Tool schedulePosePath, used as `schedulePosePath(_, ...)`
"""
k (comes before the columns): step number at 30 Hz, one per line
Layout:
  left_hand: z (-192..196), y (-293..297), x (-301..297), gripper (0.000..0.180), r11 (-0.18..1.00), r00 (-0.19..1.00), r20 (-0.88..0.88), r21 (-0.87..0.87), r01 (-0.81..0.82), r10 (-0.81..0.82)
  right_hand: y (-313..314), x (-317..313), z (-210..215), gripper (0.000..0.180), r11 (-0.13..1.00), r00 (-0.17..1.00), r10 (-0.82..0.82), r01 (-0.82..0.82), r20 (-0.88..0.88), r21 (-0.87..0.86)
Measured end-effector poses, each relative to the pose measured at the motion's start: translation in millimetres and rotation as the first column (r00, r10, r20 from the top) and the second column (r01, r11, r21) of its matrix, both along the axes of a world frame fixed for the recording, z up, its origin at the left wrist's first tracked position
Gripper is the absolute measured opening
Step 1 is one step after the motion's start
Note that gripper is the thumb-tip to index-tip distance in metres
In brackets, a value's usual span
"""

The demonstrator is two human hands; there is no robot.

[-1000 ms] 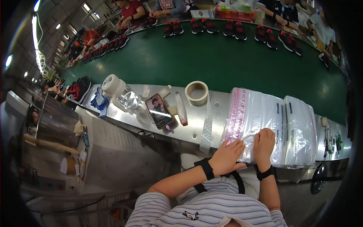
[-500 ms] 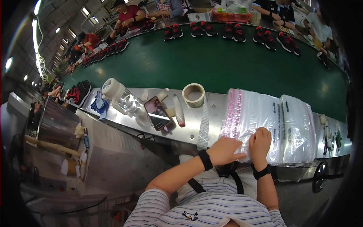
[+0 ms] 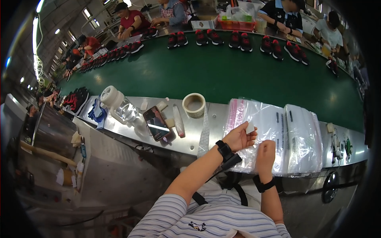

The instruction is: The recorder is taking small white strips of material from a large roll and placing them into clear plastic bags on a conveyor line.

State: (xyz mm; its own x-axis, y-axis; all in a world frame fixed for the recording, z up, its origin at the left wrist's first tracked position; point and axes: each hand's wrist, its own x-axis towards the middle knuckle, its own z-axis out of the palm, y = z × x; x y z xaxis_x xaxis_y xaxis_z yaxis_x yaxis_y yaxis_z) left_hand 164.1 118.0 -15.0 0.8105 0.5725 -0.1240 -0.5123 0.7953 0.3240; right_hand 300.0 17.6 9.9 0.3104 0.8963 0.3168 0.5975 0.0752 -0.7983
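White tab (image 3: pixel 249 127): held in left hand (image 3: pixel 238 138), thumb against it, fingers half-curled, over the ten o'clock side of bags (image 3: pixel 274 127). Right hand (image 3: pixel 265 157): fingers curled together, contents cannot be told, bags' seven o'clock. Beyond: tape (image 3: pixel 189 112), ten o'clock; phone (image 3: pixel 155 121), nine.

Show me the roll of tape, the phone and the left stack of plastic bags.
Roll of tape (image 3: pixel 194 115): head view, on its near outer side.
Phone (image 3: pixel 156 122): head view, middle of its screen.
Left stack of plastic bags (image 3: pixel 268 123): head view, on the clear top sheet.
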Motion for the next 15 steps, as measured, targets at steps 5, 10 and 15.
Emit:
schedulePosePath(5,30,0,19,0.033,0.981,0.918,-0.397,0.178,0.083,-0.005,-2,17,23,0.004,0.984,0.940,0.033,0.030,-0.341,0.177)
schedulePosePath(10,45,3,66,0.020,0.787,0.691,-0.703,0.520,0.332,0.172,-6,19,35,0.004,0.963,0.982,0.165,-0.142,-0.087,0.229)
schedulePosePath(15,-2,9,43,0.057,0.946,0.916,-0.285,0.072,0.315,-0.283,-23,4,37,0.028,0.950,0.957,0.283,-0.271,-0.059,0.152)
